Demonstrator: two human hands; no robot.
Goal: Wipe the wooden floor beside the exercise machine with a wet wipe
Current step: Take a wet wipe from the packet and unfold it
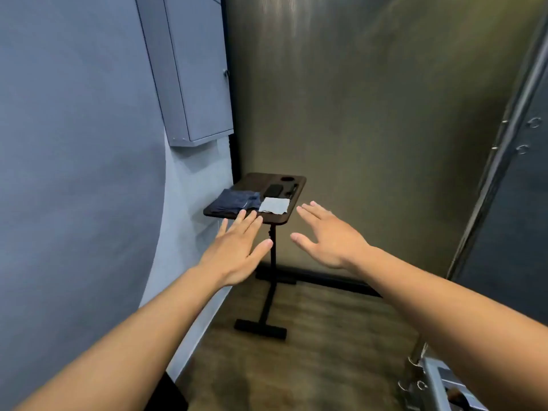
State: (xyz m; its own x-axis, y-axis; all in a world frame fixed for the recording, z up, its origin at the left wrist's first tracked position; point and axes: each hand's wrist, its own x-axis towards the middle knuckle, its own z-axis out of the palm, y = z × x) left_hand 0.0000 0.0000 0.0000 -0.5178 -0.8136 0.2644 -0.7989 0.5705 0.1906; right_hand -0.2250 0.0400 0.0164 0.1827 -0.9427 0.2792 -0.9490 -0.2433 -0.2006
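Pale grey, the wipe is lying flat at the near right corner of the bench, just beside a folded blue cloth on its left. I am holding both arms out toward it. My left hand and right hand are hovering short of the bench edge, fingers straight and apart, gripping nothing. The floor I am meant to clean is lying below, beside the machine at lower right, not yet wiped.

I am judging the risks so. The bench is standing on one thin post, so a heavy press could be tipping it. A careless pinch could be dragging the cloth along. The wipe, sitting near the edge, could be sliding off.
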